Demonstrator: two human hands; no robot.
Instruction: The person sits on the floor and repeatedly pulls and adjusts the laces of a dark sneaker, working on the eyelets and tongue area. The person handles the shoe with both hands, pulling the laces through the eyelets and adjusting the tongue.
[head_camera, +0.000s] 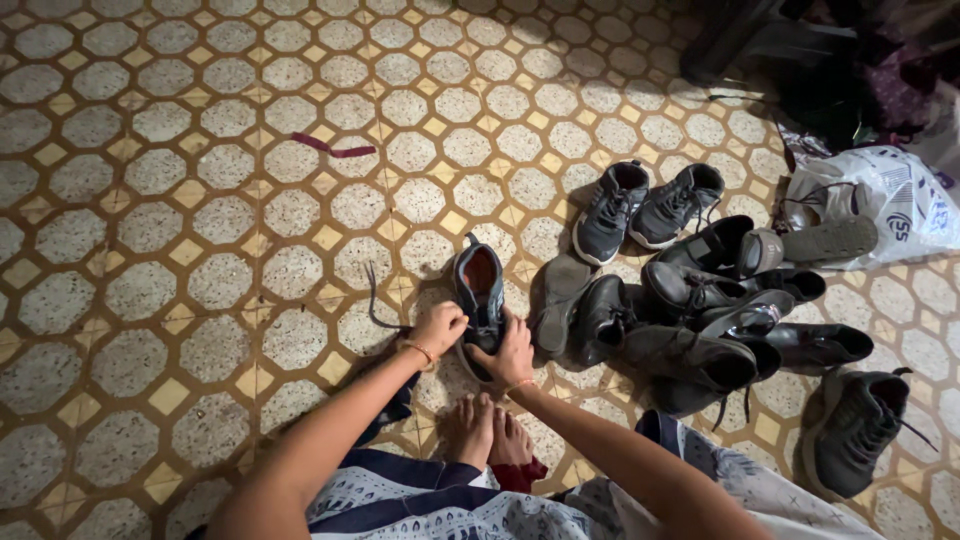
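Note:
A dark grey sneaker (480, 285) with an orange insole stands on the tiled floor in front of my bare feet (488, 432). My left hand (438, 328) grips its left side near the toe and pinches a dark shoelace (374, 300) that trails off to the left. My right hand (505, 355) holds the toe end of the same sneaker from the right. Both wrists wear thin orange bands.
A pile of black shoes (700, 320) lies right of the sneaker, with a grey sneaker pair (645, 205) behind it and one dark sneaker (858, 425) at the far right. A white plastic bag (880, 200) sits at the upper right. A purple strip (332, 148) lies on the patterned tile floor (150, 200).

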